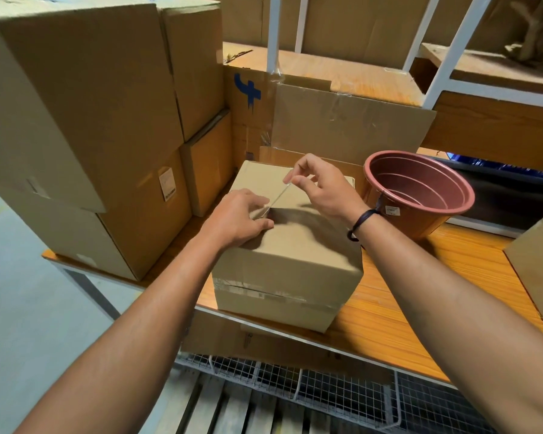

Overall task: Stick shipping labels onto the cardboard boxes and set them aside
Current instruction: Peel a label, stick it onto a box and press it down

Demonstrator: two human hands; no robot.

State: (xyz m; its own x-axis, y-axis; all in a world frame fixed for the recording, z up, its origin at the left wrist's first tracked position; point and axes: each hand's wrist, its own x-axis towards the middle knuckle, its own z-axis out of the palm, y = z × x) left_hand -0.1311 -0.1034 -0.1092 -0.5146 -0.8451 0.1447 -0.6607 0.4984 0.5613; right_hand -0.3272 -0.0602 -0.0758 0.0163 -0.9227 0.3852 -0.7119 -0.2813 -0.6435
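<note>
A single wide-angle head view looks forward and steeply down from the wearer's head, close above the cardboard box [289, 261] on the wooden table [364, 321], with stacked boxes [76, 104] left and shelving [453, 51] beyond.

orange wooden table [389, 314], cardboard box [289, 261], stacked cartons [85, 170], reddish pot [420, 192]

Closed plain brown cardboard box [295, 255], upright at wooden surface's [389, 311] near edge; thin pale label [276, 196] tilted edge-on above box top.
</note>
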